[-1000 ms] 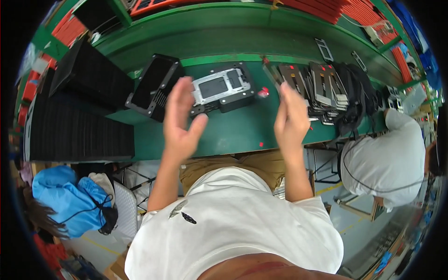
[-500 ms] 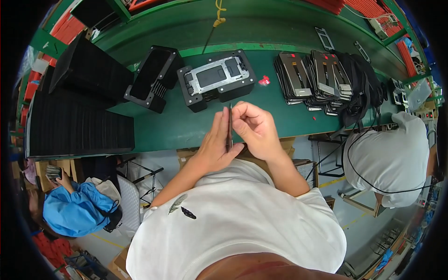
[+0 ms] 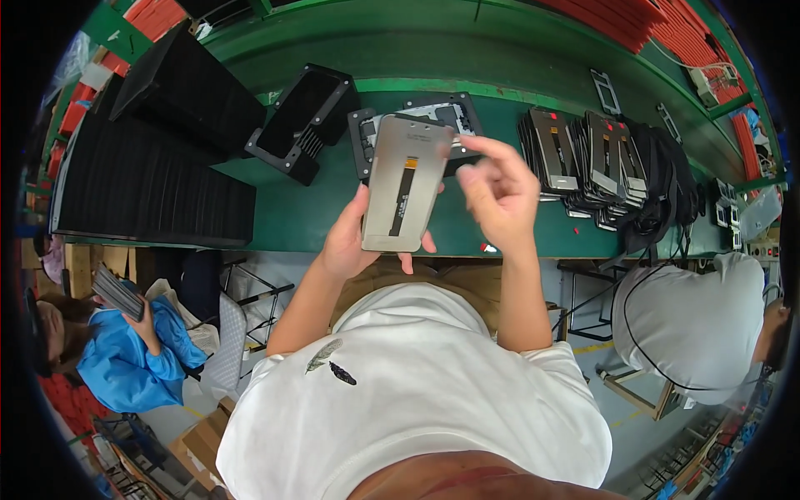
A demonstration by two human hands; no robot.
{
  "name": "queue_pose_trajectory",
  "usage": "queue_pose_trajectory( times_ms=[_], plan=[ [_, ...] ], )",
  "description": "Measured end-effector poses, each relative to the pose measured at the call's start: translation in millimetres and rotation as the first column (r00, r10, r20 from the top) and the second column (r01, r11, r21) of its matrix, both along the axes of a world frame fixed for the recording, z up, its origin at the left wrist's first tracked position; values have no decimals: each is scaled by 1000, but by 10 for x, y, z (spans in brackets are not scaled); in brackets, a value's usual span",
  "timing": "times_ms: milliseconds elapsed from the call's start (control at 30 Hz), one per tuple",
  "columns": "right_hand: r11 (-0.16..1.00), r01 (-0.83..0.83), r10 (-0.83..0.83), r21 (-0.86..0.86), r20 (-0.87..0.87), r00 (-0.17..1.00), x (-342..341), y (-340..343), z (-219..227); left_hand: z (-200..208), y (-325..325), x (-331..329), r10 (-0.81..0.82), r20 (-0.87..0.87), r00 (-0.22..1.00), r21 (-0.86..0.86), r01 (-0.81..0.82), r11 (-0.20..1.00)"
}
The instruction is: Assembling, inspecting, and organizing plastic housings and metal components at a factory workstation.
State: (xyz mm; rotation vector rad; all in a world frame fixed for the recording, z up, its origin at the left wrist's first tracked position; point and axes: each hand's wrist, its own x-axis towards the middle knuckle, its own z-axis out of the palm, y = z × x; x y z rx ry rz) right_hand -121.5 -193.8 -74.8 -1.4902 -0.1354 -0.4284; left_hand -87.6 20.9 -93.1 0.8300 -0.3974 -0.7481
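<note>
My left hand [image 3: 345, 242] holds a phone screen panel [image 3: 386, 187] upright and slightly tilted, gripping its lower part. The panel's grey metal back faces me, with a black flex strip and an orange connector down its middle. Beside its upper right edge is my right hand [image 3: 507, 196], its index finger stretched toward the panel and its thumb apart. Motion blurs those fingertips, and nothing shows between them. Behind the panel, a black block fixture [image 3: 469, 107] carries a silver phone frame [image 3: 457, 118], partly covered from view.
A second black fixture [image 3: 300, 117] stands left, near stacked black trays [image 3: 158, 200]. Piles of screen panels [image 3: 554, 150] and black straps [image 3: 658, 167] lie right. A small red-and-white scrap [image 3: 489, 247] is at the table's front edge. People work at left [image 3: 137, 358] and right [image 3: 692, 325].
The panel was edge-on between both hands; now its back is turned toward me in my left hand. My right hand has moved off to the right. A small scrap shows at the table edge.
</note>
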Motion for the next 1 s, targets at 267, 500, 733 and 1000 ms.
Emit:
queue_pose_trajectory(
  times_ms=[267,500,733,1000],
  plan=[
    [595,-797,685,-106,-452,572,80,-301,134,278,79,328,-30,163,986,80,17,997],
    [994,105,-100,-1,-317,943,735,-688,-280,273,-71,949,-211,946,247,325,-738,592],
    [997,44,-4,70,-488,873,848,-647,-275,67,-365,1012,-237,939,249,339,-781,524],
    [995,-96,81,-4,-508,857,771,-717,-430,127,-360,966,-263,946,191,311,-765,564]
  ],
)
